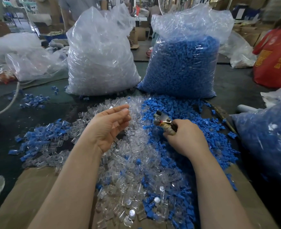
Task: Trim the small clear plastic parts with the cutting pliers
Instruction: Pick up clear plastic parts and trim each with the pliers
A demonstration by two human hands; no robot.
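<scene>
Currently between cuts: right hand (187,138) grips pliers (163,121) at 3 o'clock of clear parts (130,162) heaped mid-surface; left hand (109,126) loose, seemingly empty. Next: pick a part, feed the blades.

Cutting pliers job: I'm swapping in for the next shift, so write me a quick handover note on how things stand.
Right hand grips the cutting pliers, tips pointing up-left.
Left hand is raised palm up, fingers loosely curled; whether it pinches a clear part I cannot tell.
Loose clear parts lie heaped in front, blue parts to their right.
Behind stand a bag of clear parts and a bag of blue parts.
Trimmed count cannot be judged; a large heap remains.
</scene>
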